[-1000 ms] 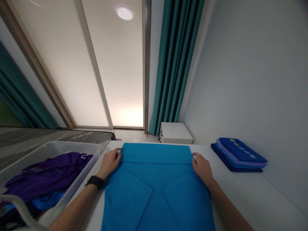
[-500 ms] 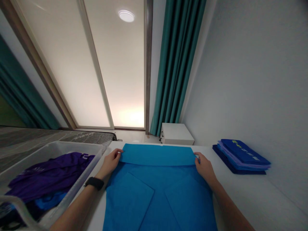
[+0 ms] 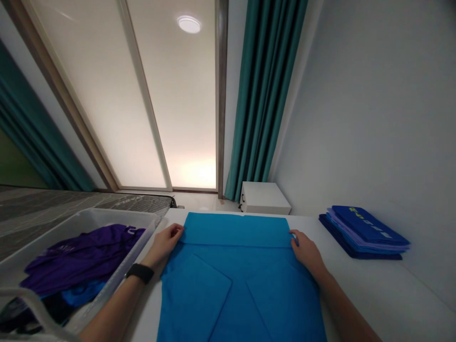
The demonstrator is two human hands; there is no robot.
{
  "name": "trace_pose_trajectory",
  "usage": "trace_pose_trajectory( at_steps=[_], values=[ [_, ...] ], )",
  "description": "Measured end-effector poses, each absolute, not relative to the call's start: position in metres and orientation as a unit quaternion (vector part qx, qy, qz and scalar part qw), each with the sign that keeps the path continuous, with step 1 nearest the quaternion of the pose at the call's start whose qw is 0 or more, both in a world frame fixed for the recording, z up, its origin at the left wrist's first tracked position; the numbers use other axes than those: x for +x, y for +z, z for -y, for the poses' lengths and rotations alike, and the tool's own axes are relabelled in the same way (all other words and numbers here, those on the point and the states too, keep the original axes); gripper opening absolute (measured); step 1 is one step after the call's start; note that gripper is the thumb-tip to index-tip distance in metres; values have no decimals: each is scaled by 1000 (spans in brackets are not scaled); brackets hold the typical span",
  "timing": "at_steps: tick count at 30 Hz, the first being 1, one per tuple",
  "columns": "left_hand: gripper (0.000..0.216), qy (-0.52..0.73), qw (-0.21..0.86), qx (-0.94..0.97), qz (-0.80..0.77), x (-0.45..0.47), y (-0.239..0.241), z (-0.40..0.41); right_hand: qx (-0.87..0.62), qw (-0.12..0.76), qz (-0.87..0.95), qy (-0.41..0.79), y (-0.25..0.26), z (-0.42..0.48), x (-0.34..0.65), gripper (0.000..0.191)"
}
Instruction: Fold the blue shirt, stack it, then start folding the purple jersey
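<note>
A blue shirt (image 3: 235, 294) lies spread on the white table, its sleeves turned inward as two angled flaps. Along its far end, a wide band of the cloth is folded over toward me. My left hand (image 3: 168, 241), with a black band on the wrist, pinches the left edge of that band. At the opposite end, my right hand (image 3: 305, 251) has the right edge between thumb and fingers. The near part of the shirt runs out of view at the bottom.
To the left stands a clear plastic bin (image 3: 121, 214) with purple clothing (image 3: 85, 256) and some blue and dark cloth. A stack of folded clothes (image 3: 366, 232) sits at the table's right. Beyond the white table (image 3: 359, 289) are a small white cabinet (image 3: 265, 197) and a teal curtain (image 3: 265, 104).
Both hands stay at the ends of the folded band, with the right hand slightly lower. The whole scene has shifted a little to the right in view.
</note>
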State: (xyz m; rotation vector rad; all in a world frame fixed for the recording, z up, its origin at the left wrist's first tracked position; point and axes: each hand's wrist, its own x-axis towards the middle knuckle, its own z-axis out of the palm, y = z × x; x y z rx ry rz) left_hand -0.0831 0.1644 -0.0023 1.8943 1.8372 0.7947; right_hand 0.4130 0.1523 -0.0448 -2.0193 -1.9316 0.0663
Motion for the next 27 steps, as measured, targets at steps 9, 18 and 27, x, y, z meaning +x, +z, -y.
trace_pose_trajectory(
  at_steps=[9,18,27],
  values=[
    [26,213,123,701,-670,-81,-2,-163,-711,204,671,52,-42,-148,414,40],
    [29,188,53,716,-671,-78,-1,-161,-703,195,683,27,-43,-146,411,33],
    [30,202,20,831,-518,-11,14,-155,-702,216,678,24,-40,-145,409,33]
  ],
)
